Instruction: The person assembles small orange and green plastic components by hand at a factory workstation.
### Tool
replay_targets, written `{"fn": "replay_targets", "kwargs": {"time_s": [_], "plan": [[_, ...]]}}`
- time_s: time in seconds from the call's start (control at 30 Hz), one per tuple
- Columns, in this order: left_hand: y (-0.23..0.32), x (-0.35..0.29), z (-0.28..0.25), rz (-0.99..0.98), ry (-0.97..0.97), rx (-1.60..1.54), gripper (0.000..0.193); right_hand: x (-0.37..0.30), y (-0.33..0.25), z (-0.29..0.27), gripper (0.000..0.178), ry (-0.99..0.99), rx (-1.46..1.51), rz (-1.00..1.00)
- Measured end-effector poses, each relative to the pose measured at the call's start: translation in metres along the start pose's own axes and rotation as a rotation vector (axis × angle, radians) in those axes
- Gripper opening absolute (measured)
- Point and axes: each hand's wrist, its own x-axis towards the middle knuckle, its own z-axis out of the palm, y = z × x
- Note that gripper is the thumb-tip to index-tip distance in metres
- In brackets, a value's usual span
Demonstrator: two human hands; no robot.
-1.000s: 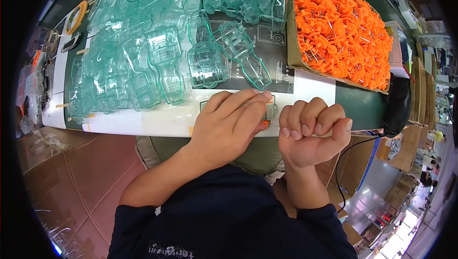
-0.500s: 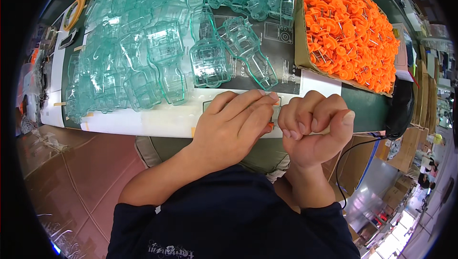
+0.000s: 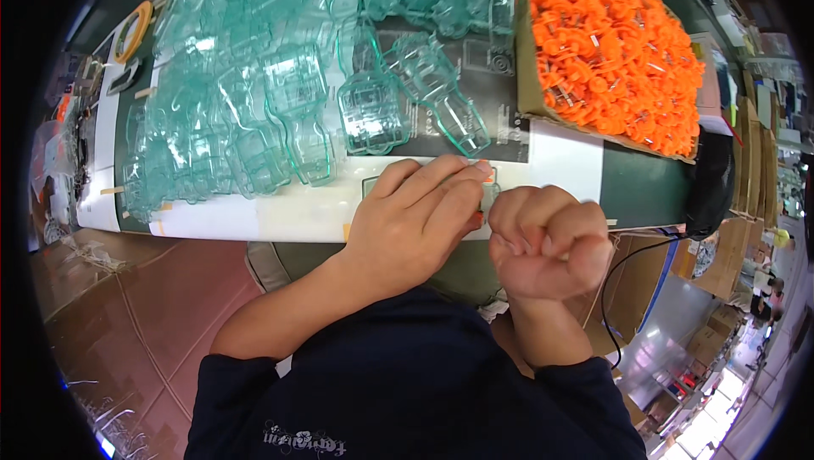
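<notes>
My left hand (image 3: pixel 411 221) lies over a clear green plastic shell (image 3: pixel 490 195) at the front edge of the table, its fingers bent down around the piece. Most of that shell is hidden under the hand. Bits of an orange part (image 3: pixel 487 173) show at the fingertips. Just to the right, my right hand (image 3: pixel 549 244) is curled into a loose fist at the shell's right end, thumb folded in. Whatever its fingers may pinch is out of sight. Beyond my hands lie two loose clear green shells, one upright (image 3: pixel 373 108) and one slanted (image 3: pixel 441 95).
Many overlapping clear green shells (image 3: pixel 292 78) cover the table's left and far side. A cardboard box (image 3: pixel 529 78) of orange plastic pieces with metal pins (image 3: pixel 615 53) stands at the right. A tape roll (image 3: pixel 133 32) sits far left. Beside the box hangs a black bag (image 3: pixel 710 180).
My right hand has turned a little and its thumb has folded in toward the fingers. My left hand stays over the shell. The whole view has shifted slightly.
</notes>
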Motion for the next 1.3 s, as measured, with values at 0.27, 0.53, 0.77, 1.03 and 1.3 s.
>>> {"fn": "replay_targets", "kwargs": {"time_s": [0.27,0.53,0.77,1.03,1.3], "plan": [[0.010,0.021,-0.038,0.046,-0.155,0.046,0.031,0.016,-0.036,-0.051,0.042,0.075,0.436,0.089],[-0.063,0.169,-0.097,0.075,0.050,0.271,0.048,-0.005,-0.024,-0.085,0.044,0.101,0.641,0.253],[-0.206,0.251,-0.075,-0.122,-0.055,0.526,0.049,-0.001,-0.015,-0.090,0.042,-0.013,0.662,0.297],[-0.203,0.252,-0.089,-0.657,-0.666,0.785,0.050,0.000,-0.014,-0.088,0.043,-0.002,0.653,0.295],[-0.199,0.249,-0.086,-0.617,-0.229,0.399,0.039,0.001,-0.017,-0.089,0.041,-0.025,0.617,0.299]]}}
